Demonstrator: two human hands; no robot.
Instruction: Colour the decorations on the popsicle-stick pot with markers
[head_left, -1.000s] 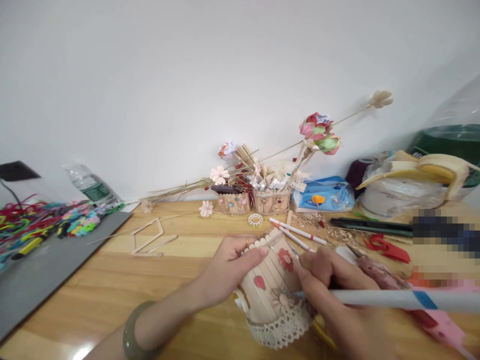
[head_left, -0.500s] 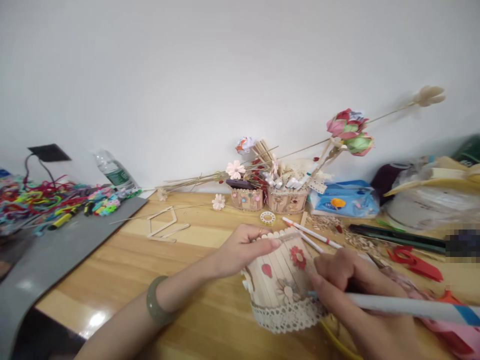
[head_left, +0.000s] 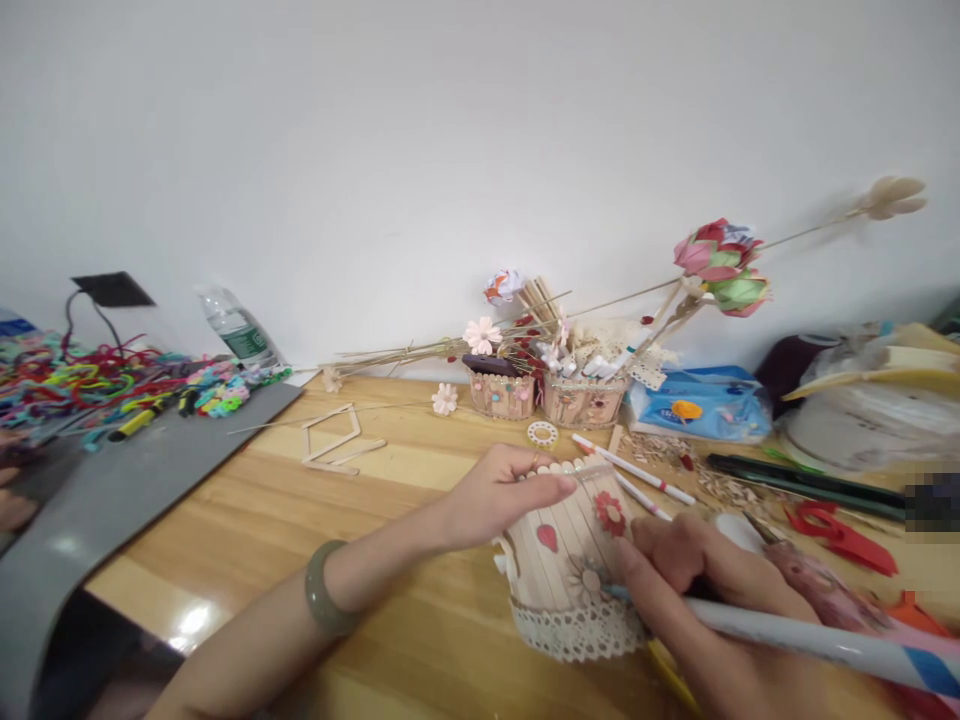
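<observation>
My left hand [head_left: 502, 495] grips the scalloped top rim of a pot made of wooden craft sticks [head_left: 559, 565], thumb outside and fingers behind. A red flower, a red drop shape and a grey flower [head_left: 589, 580] decorate its front, and white lace [head_left: 570, 632] rings its lower edge. Pinched in my right hand [head_left: 720, 590] is a white marker pen [head_left: 817, 640] with a blue band. Its blue tip is at the grey flower; whether it touches is hard to tell. The pot is tilted above the wooden table [head_left: 247, 540].
Two decorated stick pots [head_left: 585, 402] with pens and dried stems stand by the wall. White markers [head_left: 652, 478], wood shavings and red scissors [head_left: 840, 535] lie to the right. Leftward are loose craft sticks [head_left: 330, 440], a water bottle [head_left: 238, 330] and colourful pipe cleaners [head_left: 97, 370].
The view has shifted slightly, so most things appear farther right. The marker tip has moved left from near the pot's right edge to the grey flower. Both grips are unchanged.
</observation>
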